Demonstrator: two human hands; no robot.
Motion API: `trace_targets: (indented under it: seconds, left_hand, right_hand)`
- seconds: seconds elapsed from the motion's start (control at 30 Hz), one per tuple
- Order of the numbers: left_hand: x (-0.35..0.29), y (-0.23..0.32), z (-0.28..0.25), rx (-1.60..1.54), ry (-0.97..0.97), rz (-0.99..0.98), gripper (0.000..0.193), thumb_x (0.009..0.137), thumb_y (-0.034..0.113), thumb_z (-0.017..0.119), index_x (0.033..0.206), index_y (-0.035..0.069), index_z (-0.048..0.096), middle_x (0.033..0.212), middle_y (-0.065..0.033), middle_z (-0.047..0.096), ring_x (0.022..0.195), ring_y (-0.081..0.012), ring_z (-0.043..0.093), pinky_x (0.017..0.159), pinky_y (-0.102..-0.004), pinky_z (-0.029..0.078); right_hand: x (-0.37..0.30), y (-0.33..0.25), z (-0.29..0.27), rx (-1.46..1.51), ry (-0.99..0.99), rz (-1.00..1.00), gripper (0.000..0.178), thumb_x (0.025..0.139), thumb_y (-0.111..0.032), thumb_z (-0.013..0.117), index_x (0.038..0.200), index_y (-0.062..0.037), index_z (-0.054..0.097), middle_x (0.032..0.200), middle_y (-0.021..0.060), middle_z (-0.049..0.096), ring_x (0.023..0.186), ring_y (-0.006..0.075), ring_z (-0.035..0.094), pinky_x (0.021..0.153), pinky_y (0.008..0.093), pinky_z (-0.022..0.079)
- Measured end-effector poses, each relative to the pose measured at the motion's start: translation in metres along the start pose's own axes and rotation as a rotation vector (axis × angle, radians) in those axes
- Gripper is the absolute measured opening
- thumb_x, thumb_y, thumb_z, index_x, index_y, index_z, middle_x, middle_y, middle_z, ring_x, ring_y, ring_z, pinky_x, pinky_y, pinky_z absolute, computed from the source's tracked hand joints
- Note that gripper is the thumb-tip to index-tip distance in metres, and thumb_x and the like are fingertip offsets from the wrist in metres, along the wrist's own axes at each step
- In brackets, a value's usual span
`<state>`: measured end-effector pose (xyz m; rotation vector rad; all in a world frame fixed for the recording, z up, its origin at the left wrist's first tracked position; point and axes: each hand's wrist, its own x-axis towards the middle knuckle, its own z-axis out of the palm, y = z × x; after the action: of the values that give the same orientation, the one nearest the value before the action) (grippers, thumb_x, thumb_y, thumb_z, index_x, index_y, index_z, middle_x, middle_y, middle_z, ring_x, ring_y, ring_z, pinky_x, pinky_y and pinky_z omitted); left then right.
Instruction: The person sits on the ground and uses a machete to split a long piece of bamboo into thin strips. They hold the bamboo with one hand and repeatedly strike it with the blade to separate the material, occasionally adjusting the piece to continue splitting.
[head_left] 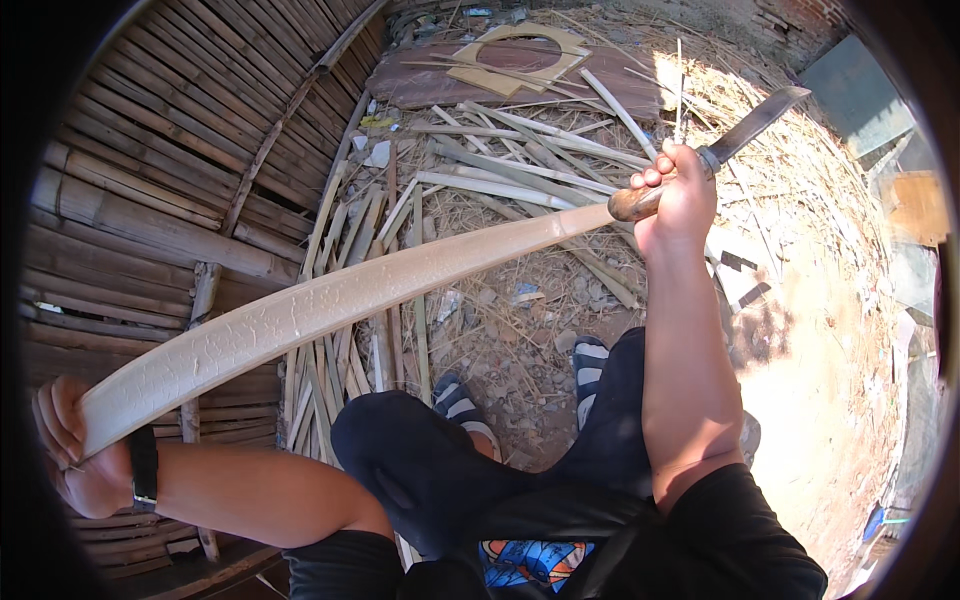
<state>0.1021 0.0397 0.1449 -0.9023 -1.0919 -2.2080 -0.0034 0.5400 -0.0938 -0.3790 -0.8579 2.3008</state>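
A long, pale split bamboo strip [330, 305] stretches across the view, rising from lower left to upper right, its smooth inner face toward me. My left hand [85, 450] is closed around its near end at the far left. My right hand [680, 195] grips the wooden handle [637, 204] of a machete [755, 125], whose dark blade points up and to the right, away from the bamboo. The strip's far end comes right up to the butt of the handle; whether they touch, I cannot tell.
A bamboo-slat wall [160, 150] stands at the left. Split bamboo pieces [500, 180] and shavings litter the ground ahead. Beyond lies a brown board [420, 80] with a round-holed yellowish panel [470, 75] on it. My sandalled feet [462, 405] are below; a grey-green sheet [855, 95] stands at far right.
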Motion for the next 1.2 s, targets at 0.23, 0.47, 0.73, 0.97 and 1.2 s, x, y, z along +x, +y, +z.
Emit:
trace_targets:
  seconds: [0.23,0.47,0.73,0.97,1.2]
  left_hand:
    - [0.044,-0.306,0.018,1.012,0.437,-0.643,0.119,0.09,0.082,0.04,0.159,0.001,-0.014,0.166,-0.0294,0.002,0.155,-0.0426,0.002,0.12,-0.058,0.023]
    - [-0.103,-0.302,-0.129,0.993,-0.378,-1.155,0.074,0.101,0.057,0.055,0.157,0.012,0.035,0.155,-0.0118,0.046,0.135,-0.0226,0.051,0.108,-0.0384,0.039]
    - [-0.389,-0.168,-0.337,1.01,0.211,-1.401,0.046,0.105,0.039,0.054,0.132,0.002,0.056,0.122,-0.008,0.065,0.098,-0.0209,0.068,0.087,-0.034,0.054]
    - [-0.541,-0.119,-0.362,0.94,0.637,-1.673,0.045,0.104,0.039,0.05,0.132,0.005,0.056,0.125,-0.0134,0.064,0.112,-0.0294,0.064,0.098,-0.0402,0.05]
    - [-0.597,-0.106,-0.357,1.189,0.754,-1.76,0.046,0.102,0.041,0.05,0.135,0.01,0.055,0.129,-0.0155,0.061,0.117,-0.033,0.06,0.1,-0.0445,0.048]
  right_hand:
    - [0.016,-0.043,-0.022,-0.037,0.114,-0.207,0.011,0.089,-0.008,0.061,0.093,-0.005,0.051,0.075,0.0033,0.047,0.064,0.0151,0.048,0.06,0.0351,0.046]
    - [0.015,-0.044,-0.028,-0.173,-0.003,-0.081,0.011,0.091,-0.009,0.062,0.091,-0.0064,0.051,0.073,0.0018,0.047,0.063,0.0129,0.047,0.06,0.0333,0.044]
    - [0.02,-0.042,-0.026,-0.697,-0.311,0.263,0.012,0.093,-0.012,0.063,0.095,-0.0062,0.052,0.071,0.0004,0.052,0.052,0.0091,0.048,0.049,0.0257,0.043]
    - [0.051,-0.034,-0.193,-1.763,-0.585,0.742,0.021,0.087,-0.018,0.071,0.101,-0.0069,0.062,0.066,0.0034,0.057,0.053,0.0124,0.053,0.049,0.0326,0.044]
    - [-0.006,-0.045,-0.286,-1.912,-0.272,0.931,0.019,0.092,-0.015,0.063,0.107,-0.0031,0.061,0.064,0.0061,0.058,0.049,0.0143,0.051,0.045,0.0337,0.039]
